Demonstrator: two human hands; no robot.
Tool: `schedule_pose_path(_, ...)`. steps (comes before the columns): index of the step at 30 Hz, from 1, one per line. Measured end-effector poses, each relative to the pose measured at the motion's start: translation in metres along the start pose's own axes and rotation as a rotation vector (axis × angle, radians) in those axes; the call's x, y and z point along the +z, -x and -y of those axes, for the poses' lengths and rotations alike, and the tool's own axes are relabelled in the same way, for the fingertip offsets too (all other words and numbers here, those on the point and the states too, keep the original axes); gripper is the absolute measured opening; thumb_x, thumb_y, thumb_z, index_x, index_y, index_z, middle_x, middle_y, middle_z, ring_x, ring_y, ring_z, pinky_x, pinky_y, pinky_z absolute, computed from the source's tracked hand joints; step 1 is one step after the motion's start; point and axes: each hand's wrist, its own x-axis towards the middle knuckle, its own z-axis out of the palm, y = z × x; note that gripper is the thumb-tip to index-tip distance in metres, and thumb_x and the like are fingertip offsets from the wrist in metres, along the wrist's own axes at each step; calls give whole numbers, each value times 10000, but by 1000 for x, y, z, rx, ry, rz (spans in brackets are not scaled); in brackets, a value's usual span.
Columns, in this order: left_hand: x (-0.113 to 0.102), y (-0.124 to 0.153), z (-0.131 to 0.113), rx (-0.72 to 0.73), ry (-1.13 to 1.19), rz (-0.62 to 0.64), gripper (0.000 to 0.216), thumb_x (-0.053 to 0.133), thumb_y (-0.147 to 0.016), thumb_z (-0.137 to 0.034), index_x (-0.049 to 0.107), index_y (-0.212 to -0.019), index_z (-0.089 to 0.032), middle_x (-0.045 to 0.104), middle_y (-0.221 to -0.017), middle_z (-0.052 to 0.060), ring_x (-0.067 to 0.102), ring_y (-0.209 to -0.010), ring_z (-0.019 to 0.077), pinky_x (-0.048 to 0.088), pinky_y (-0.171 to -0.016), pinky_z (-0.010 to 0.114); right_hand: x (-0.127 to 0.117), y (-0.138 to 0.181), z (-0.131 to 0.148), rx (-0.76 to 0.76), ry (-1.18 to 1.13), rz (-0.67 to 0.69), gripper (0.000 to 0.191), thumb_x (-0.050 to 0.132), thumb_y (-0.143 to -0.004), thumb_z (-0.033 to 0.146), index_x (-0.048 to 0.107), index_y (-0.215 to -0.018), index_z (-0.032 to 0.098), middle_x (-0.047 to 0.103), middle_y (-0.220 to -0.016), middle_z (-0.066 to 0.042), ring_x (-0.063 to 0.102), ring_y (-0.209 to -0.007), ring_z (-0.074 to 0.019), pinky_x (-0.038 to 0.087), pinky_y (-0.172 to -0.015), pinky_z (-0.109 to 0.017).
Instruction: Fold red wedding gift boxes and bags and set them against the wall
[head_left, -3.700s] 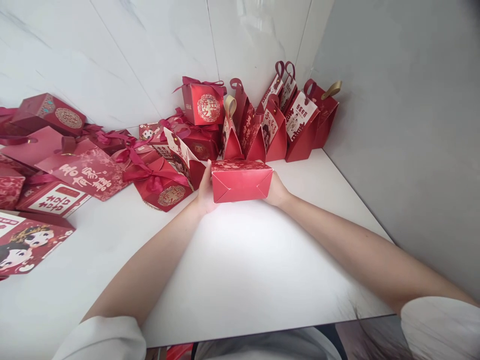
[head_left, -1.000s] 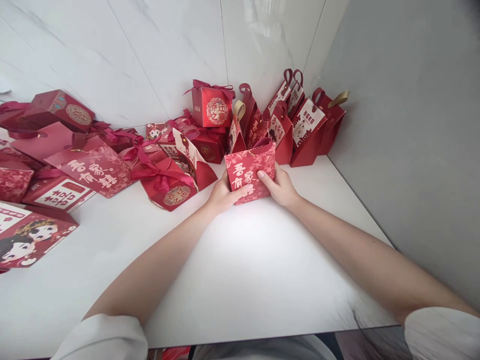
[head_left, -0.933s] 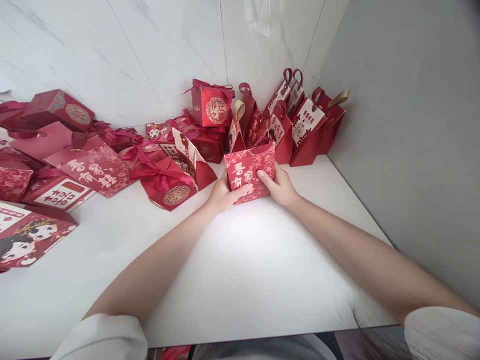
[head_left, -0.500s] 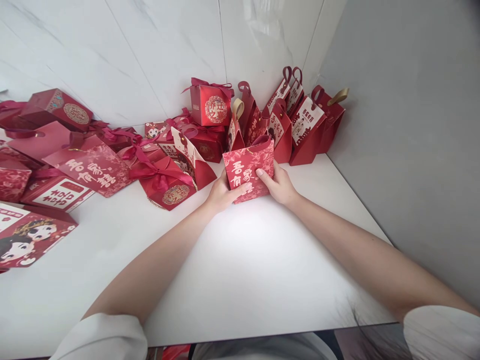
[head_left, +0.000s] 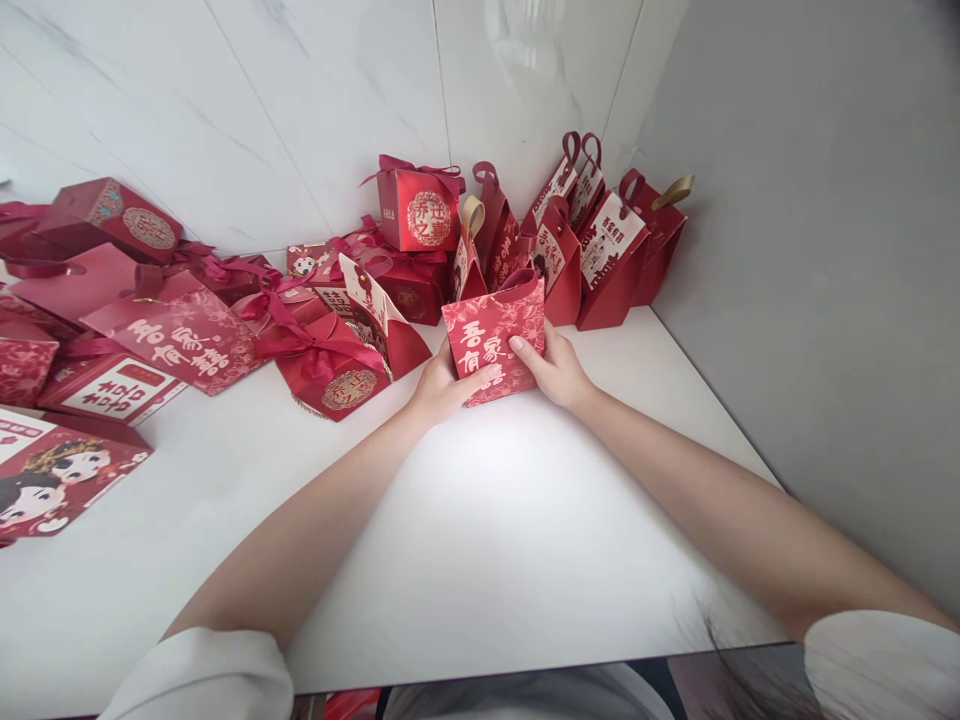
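Note:
A small red paper gift bag [head_left: 495,325] with pale Chinese characters and a flower pattern stands upright on the white table [head_left: 487,540], its top open. My left hand [head_left: 442,385] grips its lower left side, thumb lying across the front. My right hand [head_left: 555,370] holds its right side, thumb on the front face. Both hands are closed on the bag.
Behind the bag, several closed red bags with ribbon handles [head_left: 600,250] stand in the corner of the walls. A red ribboned box [head_left: 418,210] sits on others. More red boxes and flat bags [head_left: 176,335] lie at the left; a cartoon-printed box [head_left: 56,480] is at the left edge.
3.7 s ago the bag lay tipped with its folded bottom facing me; it now stands upright, front toward me. Over the last second my hands and the bag have hardly moved.

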Motion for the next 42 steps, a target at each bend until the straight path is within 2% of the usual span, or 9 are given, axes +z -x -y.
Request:
schedule_pose_path(6,1,0,0,-6,26,-19,581,882,-696,-382,656,-1206,-217,731,-1237,82,670,-1172,318,540,-982,435,0,0,0,3,5,-1,523,598,-899,677,647,-1155,224,747,-1216,-95,694,-1124,-332,560,-991,-493)
schedule_pose_path(20,0,0,0,-6,37,-6,578,876,-707,-391,652,-1211,-216,730,-1244,82,675,-1164,310,545,-977,424,0,0,2,10,5,2,527,596,-898,683,635,-1155,225,744,-1224,-98,694,-1122,-333,563,-983,-494)
schedule_pose_path(42,2,-2,0,19,-6,5,632,831,-752,-501,614,-1257,-189,700,-1302,120,655,-1221,337,528,-1043,481,-1,-1,4,14,-6,8,528,595,-898,682,636,-1136,212,720,-1272,-110,672,-1166,-343,528,-1027,-511)
